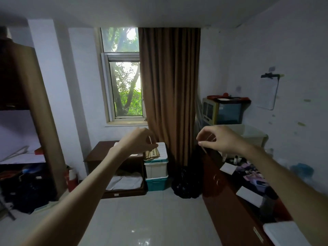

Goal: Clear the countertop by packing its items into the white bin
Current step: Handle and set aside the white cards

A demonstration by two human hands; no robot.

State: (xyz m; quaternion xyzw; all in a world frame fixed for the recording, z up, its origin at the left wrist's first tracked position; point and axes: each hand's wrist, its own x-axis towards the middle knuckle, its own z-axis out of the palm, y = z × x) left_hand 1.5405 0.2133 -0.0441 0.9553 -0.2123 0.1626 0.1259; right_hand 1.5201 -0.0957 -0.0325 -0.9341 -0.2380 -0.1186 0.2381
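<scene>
Now both arms raised at chest height over pale floor tiles. Left hand (140, 141) curled, fingertips pinched on something thin and pale, hard to identify. Right hand (215, 139) likewise pinching a thin strip. Cluttered countertop (248, 176) at right; white bin (250, 134) at its far end.

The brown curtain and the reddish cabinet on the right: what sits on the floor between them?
In the head view, a black plastic bag sits on the floor, between the curtain and the cabinet.
</scene>
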